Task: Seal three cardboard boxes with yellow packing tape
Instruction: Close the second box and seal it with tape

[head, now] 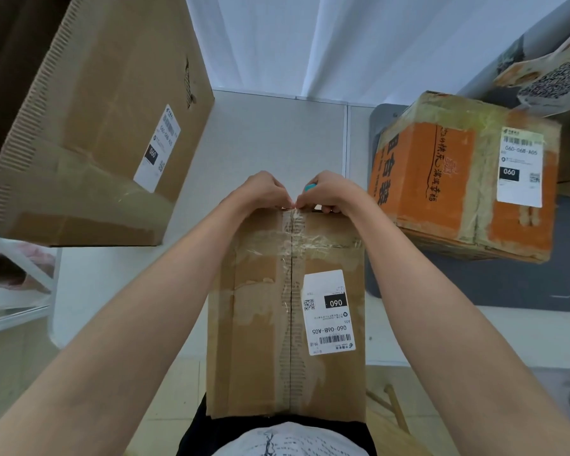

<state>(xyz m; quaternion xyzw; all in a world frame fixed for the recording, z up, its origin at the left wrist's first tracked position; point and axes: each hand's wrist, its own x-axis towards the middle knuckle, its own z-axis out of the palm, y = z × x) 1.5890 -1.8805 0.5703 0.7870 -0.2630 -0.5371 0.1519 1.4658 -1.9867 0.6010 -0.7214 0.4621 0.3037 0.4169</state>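
The middle box point(287, 317), a plain brown cardboard carton, lies lengthwise on the pale table point(270, 136) straight in front of the person, its near end reaching the table's edge by their body. Its top flaps meet along a centre seam crossed by old, wrinkled clear tape, and a white shipping label point(329, 312) sits just right of that seam. Both hands meet at the far end of the seam: the left hand point(260, 190) and the right hand point(329, 192) have their fingers curled, fingertips almost touching each other and pinching at the tape there; what exactly each pinches is too small to tell. A small teal object point(310, 186) shows at the right hand, and whether that hand holds it cannot be told. To the left, well apart from the middle box, a large brown box point(96, 126) stands tilted with its corrugated edge towards the camera and a white label on its side. To the right, an orange printed box point(458, 179) wrapped in clear tape rests on a dark grey mat point(507, 284), near the middle box but not touching it. A printed packet point(553, 77) lies beyond the orange box. White curtains point(343, 41) hang behind the table.
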